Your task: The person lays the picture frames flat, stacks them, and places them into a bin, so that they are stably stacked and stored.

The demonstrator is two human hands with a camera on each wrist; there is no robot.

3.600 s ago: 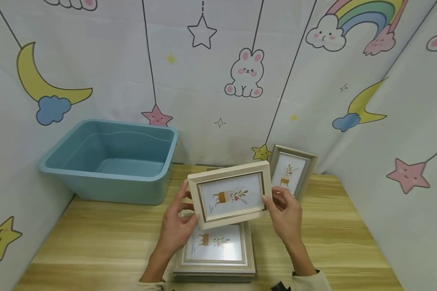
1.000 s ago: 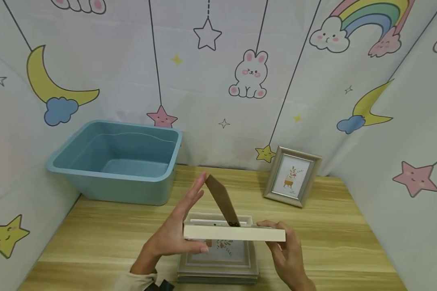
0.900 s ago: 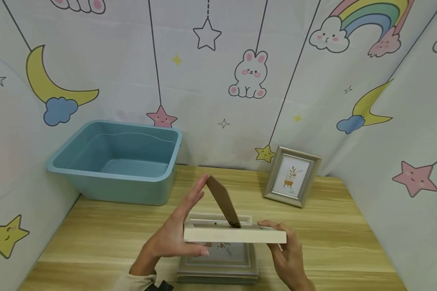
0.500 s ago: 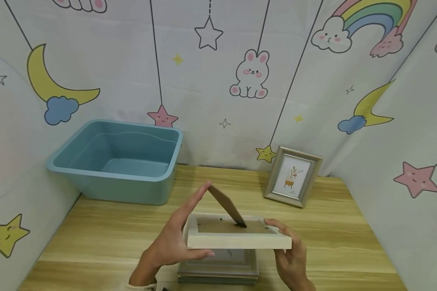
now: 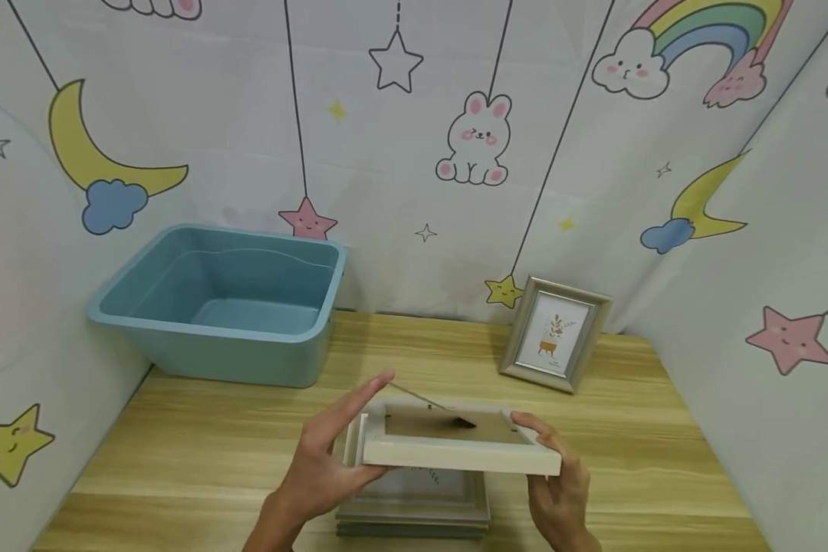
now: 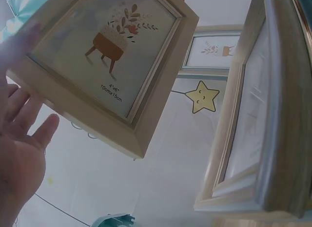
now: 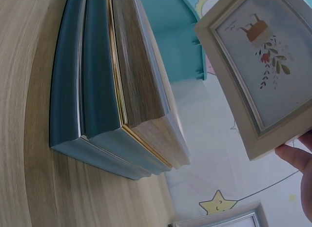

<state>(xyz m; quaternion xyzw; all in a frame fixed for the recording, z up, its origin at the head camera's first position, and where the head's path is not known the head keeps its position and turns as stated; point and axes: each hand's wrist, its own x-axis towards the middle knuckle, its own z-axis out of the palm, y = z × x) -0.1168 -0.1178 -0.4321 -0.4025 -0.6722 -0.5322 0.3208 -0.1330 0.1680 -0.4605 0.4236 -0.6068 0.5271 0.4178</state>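
A cream picture frame (image 5: 462, 455) is held face down above the stack, its brown back and hinged easel leg (image 5: 419, 397) showing in the head view. My left hand (image 5: 320, 464) has its fingertips on the leg's free end and its thumb under the frame's left edge. On the other side, my right hand (image 5: 560, 487) grips the right end, fingers on the back and thumb below. The front, with its plant-pot print, shows in the left wrist view. Beneath lies a stack of picture frames (image 5: 414, 520), partly hidden by the held one.
A blue plastic tub (image 5: 214, 330) stands at the back left of the wooden table (image 5: 635, 460). Toward the back right, a silvery picture frame (image 5: 557, 337) stands upright. Behind everything hangs a white cloth (image 5: 414, 146) printed with cartoons.
Earlier the frame faced me; it has since been turned back side up. Over the last second the easel leg has folded lower under my left fingers, and the frame has come slightly down and right.
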